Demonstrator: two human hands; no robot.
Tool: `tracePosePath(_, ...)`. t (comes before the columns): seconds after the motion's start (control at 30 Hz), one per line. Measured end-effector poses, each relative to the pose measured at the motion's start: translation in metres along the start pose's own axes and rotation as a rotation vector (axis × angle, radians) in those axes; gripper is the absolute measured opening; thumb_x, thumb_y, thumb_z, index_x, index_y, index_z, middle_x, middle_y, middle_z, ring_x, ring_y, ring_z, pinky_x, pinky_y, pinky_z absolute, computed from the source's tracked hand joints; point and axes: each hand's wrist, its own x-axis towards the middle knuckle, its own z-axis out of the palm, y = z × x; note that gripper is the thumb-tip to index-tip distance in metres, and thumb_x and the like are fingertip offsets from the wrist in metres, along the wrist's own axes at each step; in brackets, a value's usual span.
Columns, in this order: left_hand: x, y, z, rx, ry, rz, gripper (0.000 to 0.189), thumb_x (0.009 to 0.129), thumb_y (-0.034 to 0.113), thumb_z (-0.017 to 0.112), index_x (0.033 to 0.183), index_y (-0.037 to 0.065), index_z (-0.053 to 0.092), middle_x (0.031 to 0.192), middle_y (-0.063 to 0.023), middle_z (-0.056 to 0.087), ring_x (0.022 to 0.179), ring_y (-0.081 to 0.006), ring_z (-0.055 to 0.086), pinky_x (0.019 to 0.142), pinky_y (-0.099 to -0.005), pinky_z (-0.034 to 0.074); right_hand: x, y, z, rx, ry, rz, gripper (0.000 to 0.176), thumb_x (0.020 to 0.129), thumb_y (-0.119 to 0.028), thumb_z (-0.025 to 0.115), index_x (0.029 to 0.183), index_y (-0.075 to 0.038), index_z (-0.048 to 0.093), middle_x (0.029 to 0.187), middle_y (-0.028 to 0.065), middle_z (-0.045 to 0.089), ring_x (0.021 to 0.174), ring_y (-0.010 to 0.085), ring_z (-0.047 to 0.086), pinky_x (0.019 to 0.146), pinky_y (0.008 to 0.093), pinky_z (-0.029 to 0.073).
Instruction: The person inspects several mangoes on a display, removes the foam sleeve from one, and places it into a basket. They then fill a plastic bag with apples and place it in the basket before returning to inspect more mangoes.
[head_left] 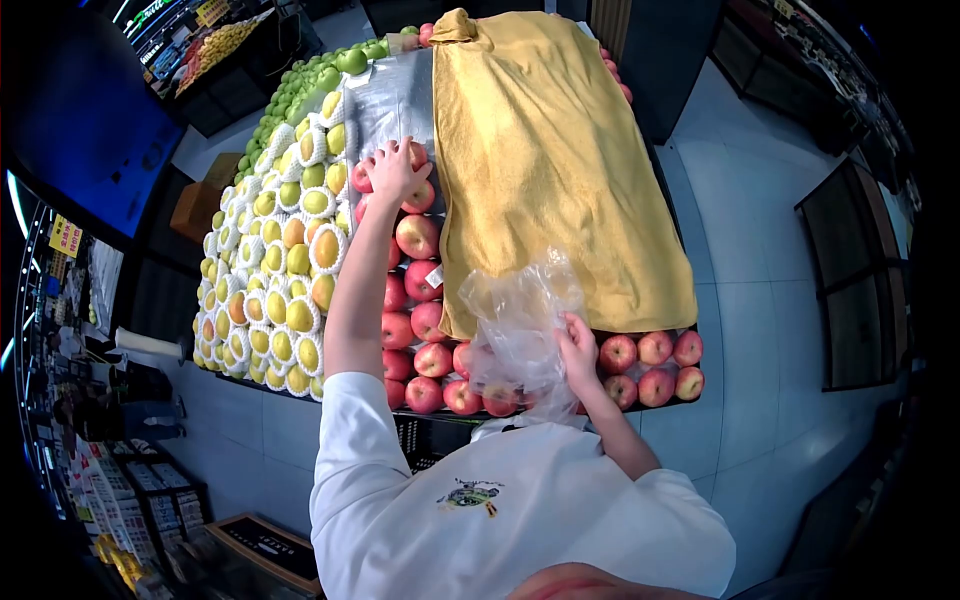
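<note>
My left hand (394, 172) reaches forward over the far end of a row of red apples (417, 237). Its fingers are spread and lie on the apples there; the palm side is hidden. Close by its fingertips is one red apple (417, 155). Nearer my body, my right hand (577, 352) is closed on a crumpled clear plastic bag (525, 320). The bag hangs over the front apples and a corner of the yellow cloth (550, 150). What the bag contains, if anything, cannot be made out.
Left of the apples are yellow fruits in white foam nets (280, 260), with green apples (320, 75) behind. A grey plastic liner (390, 100) lies beyond my left hand. More red apples (655, 365) show under the cloth's front edge. A dark display case (860, 270) stands right.
</note>
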Motion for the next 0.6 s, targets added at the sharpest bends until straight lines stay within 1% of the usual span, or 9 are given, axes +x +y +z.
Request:
tracePosePath(0.17, -0.005, -0.006, -0.001, -0.082, 0.011, -0.033, 0.096, 0.077, 0.06, 0.08, 0.155, 0.017, 0.045, 0.147, -0.0117, 0.054, 0.139, -0.0337, 0.047, 0.113, -0.0617, 0.031, 0.002, 0.01, -0.003, -0.021, -0.001, -0.002, 0.034, 0.101, 0.0, 0.061, 0.135, 0.0, 0.059, 0.112, 0.0047, 0.071, 0.1, 0.0094, 0.065, 0.087, 0.0225, 0.049)
tracePosePath(0.23, -0.012, -0.012, -0.005, -0.16, 0.065, -0.054, 0.098, 0.076, 0.06, 0.081, 0.155, 0.017, 0.044, 0.149, -0.0116, 0.053, 0.141, -0.0328, 0.045, 0.113, -0.0616, 0.03, 0.001, 0.006, 0.003, 0.037, 0.061, -0.05, 0.032, 0.098, 0.001, 0.064, 0.13, -0.001, 0.061, 0.084, -0.0055, 0.057, 0.073, 0.0018, 0.05, 0.064, 0.0193, 0.037)
tracePosePath(0.27, -0.014, -0.014, -0.007, -0.238, 0.125, -0.071, 0.1, 0.075, 0.061, 0.082, 0.156, 0.017, 0.044, 0.151, -0.0115, 0.052, 0.143, -0.0319, 0.043, 0.114, -0.0615, 0.029, 0.001, 0.005, 0.003, 0.037, 0.06, -0.048, 0.032, 0.098, 0.001, 0.064, 0.13, -0.001, 0.061, 0.084, -0.0055, 0.057, 0.073, 0.0018, 0.05, 0.064, 0.0193, 0.037)
tracePosePath(0.3, -0.028, -0.005, -0.024, -0.237, 0.207, -0.137, 0.092, 0.076, 0.053, 0.086, 0.15, 0.013, 0.05, 0.145, -0.0132, 0.057, 0.137, -0.0318, 0.051, 0.113, -0.0545, 0.036, 0.002, 0.004, 0.003, 0.048, 0.062, -0.052, 0.032, 0.098, 0.001, 0.064, 0.13, -0.001, 0.061, 0.084, -0.0057, 0.057, 0.073, 0.0015, 0.049, 0.063, 0.0192, 0.037)
tracePosePath(0.33, -0.044, -0.004, -0.035, -0.237, 0.203, -0.139, 0.092, 0.076, 0.053, 0.086, 0.15, 0.013, 0.05, 0.145, -0.0132, 0.057, 0.137, -0.0318, 0.051, 0.113, -0.0545, 0.036, 0.0, 0.003, 0.002, 0.058, 0.064, -0.053, 0.032, 0.098, 0.0, 0.064, 0.13, -0.002, 0.061, 0.083, -0.0059, 0.056, 0.073, 0.0012, 0.049, 0.063, 0.0191, 0.036)
tracePosePath(0.4, -0.08, -0.001, -0.052, -0.789, 0.285, -0.062, 0.069, 0.083, 0.039, 0.086, 0.137, 0.007, 0.061, 0.129, -0.014, 0.067, 0.124, -0.0306, 0.061, 0.106, -0.0438, 0.045, -0.005, -0.009, 0.001, 0.114, 0.077, -0.035, 0.033, 0.099, -0.001, 0.064, 0.131, -0.002, 0.061, 0.084, -0.006, 0.057, 0.072, 0.0016, 0.048, 0.062, 0.0192, 0.036)
tracePosePath(0.47, -0.136, 0.017, -0.067, -0.92, 0.319, 0.007, 0.042, 0.09, 0.025, 0.081, 0.123, 0.003, 0.068, 0.114, -0.0135, 0.072, 0.111, -0.0296, 0.067, 0.098, -0.0369, 0.051, -0.006, -0.023, 0.0, 0.168, 0.092, -0.013, 0.033, 0.099, -0.002, 0.064, 0.132, -0.003, 0.06, 0.085, -0.0061, 0.057, 0.072, 0.002, 0.048, 0.062, 0.0193, 0.036)
tracePosePath(0.53, -0.194, 0.035, -0.071, -0.858, 0.278, 0.062, 0.029, 0.094, 0.018, 0.076, 0.118, 0.002, 0.07, 0.111, -0.0122, 0.072, 0.108, -0.0266, 0.066, 0.096, -0.0377, 0.051, -0.004, -0.034, -0.002, 0.277, 0.201, -0.052, 0.031, 0.101, -0.006, 0.064, 0.132, -0.004, 0.06, 0.09, -0.0049, 0.06, 0.075, 0.0021, 0.052, 0.063, 0.0185, 0.038)
tracePosePath(0.6, -0.249, 0.053, -0.057, -1.028, 0.19, -0.024, 0.023, 0.097, 0.014, 0.072, 0.116, 0.001, 0.07, 0.109, -0.0115, 0.072, 0.101, -0.0237, 0.067, 0.092, -0.0359, 0.052, -0.006, -0.034, -0.017, 0.369, 0.227, -0.049, 0.029, 0.102, -0.009, 0.065, 0.131, -0.004, 0.06, 0.096, -0.0029, 0.064, 0.082, 0.0022, 0.057, 0.067, 0.0163, 0.042)
